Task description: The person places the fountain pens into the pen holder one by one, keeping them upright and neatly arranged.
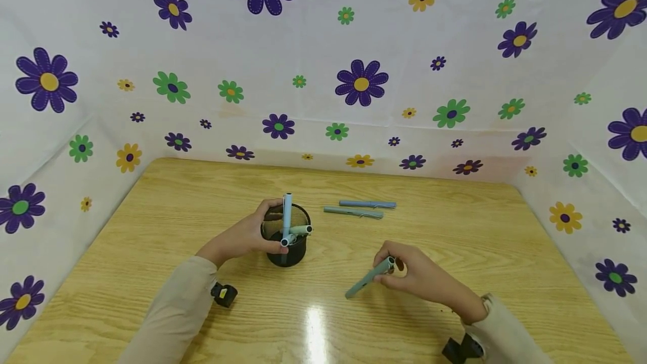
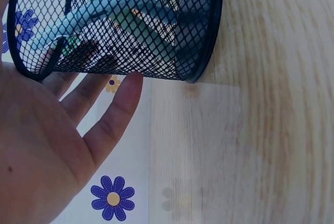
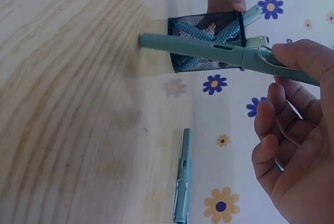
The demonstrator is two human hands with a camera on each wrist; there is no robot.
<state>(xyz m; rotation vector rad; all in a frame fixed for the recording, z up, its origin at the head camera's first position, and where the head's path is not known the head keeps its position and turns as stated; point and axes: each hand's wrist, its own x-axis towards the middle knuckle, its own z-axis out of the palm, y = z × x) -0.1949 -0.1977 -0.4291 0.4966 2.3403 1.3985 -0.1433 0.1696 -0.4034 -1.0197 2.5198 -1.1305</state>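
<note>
A black mesh pen holder [image 1: 295,254] stands on the table, and my left hand [image 1: 245,236] grips its side near the rim. Inside it are a light blue pen [image 1: 287,212] standing tall, a second blue pen [image 1: 286,241] and a pale green pen [image 1: 300,230] leaning at the rim. In the left wrist view the pens cross behind the mesh [image 2: 151,31]. My right hand [image 1: 414,274], right of the holder, pinches a grey-green pen [image 1: 365,281] by its cap end between thumb and fingers. That pen slants, its far end low toward the table; the right wrist view shows its clip [image 3: 264,51].
Behind and right of the holder, a blue pen [image 1: 367,204] and a green pen [image 1: 354,212] lie side by side on the wooden table [image 1: 202,184]. Flower-printed white sheets [image 1: 313,49] rise along the back and both sides.
</note>
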